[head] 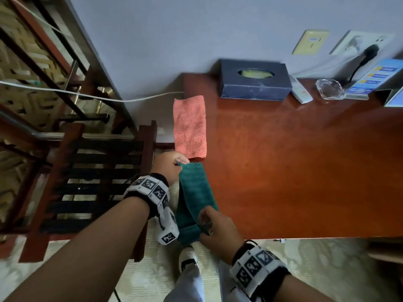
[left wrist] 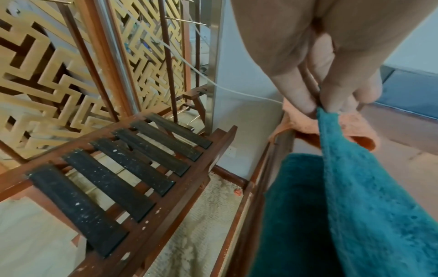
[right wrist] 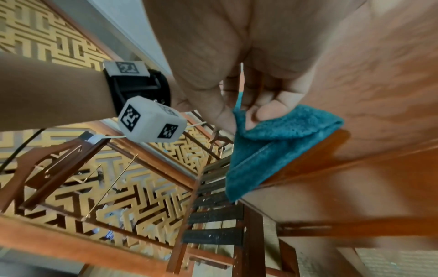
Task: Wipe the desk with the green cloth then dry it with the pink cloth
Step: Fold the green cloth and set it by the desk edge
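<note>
A green cloth point(head: 195, 192) is lifted over the desk's point(head: 305, 171) front left corner, partly hanging off the edge. My left hand point(head: 174, 164) pinches its far corner point(left wrist: 318, 109) between thumb and fingers. My right hand point(head: 211, 223) pinches the near corner point(right wrist: 239, 112), with the cloth point(right wrist: 272, 142) draping over the desk's corner. The pink cloth point(head: 190, 127) lies flat along the desk's left edge, just beyond the left hand; it also shows behind the green cloth point(left wrist: 355, 129) in the left wrist view.
A dark tissue box point(head: 254, 80), a white remote point(head: 301, 90), a glass ashtray point(head: 330, 89) and leaflets point(head: 375, 79) line the desk's back by the wall. A slatted wooden rack point(head: 96, 188) stands left of the desk. My shoe point(head: 187, 258) is on the pale carpet below.
</note>
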